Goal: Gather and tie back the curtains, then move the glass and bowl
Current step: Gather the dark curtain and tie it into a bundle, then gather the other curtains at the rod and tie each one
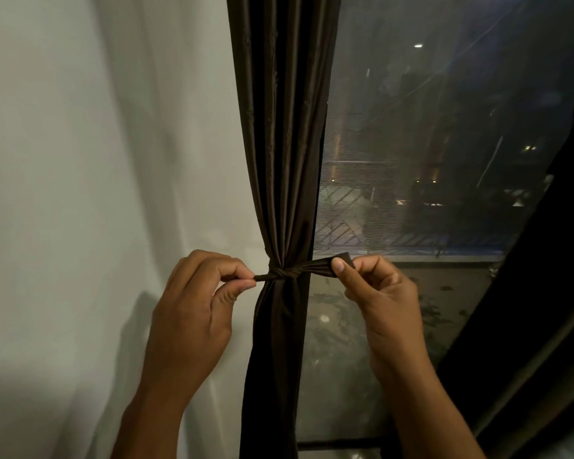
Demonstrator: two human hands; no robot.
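Glossy pleated curtain (280, 144), hands (193, 309) pinching knotted tie (280, 271)

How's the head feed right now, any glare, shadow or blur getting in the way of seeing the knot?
Head view: dim indoor light; the knotted brown fabric tie and gathered dark brown curtain are sharp. Left hand casts a soft shadow on the white wall. The mesh-screened window shows hazy streaks and night lights. Right hand is clear.

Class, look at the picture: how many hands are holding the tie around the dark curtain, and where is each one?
2. The left hand pinches the tie's left end beside the white wall; the right hand pinches its right end before the window.
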